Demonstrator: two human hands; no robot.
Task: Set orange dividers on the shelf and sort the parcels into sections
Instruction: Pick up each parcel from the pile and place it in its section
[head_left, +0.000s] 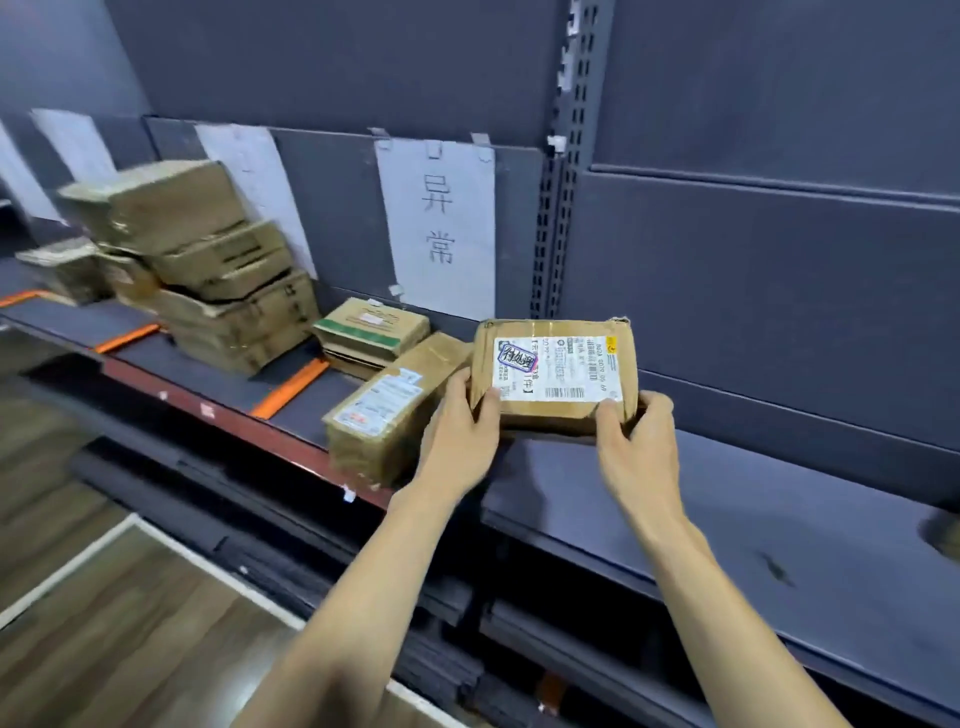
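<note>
Both the left hand (460, 415) and the right hand (636, 431) are gripping the labelled parcel (556, 371) by its near corners, seemingly lifting it just above the shelf (727, 499), so keeping it level and lowering it squarely beside the long parcel (389, 410) is working best.

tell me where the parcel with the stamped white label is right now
In the head view, the stamped parcel sits centre-right over the dark shelf, held between both hands, just right of a long taped parcel and below the white paper sign.

Dark grey wall panels (779, 130) back the shelving above wood-plank floor (130, 623).
</note>
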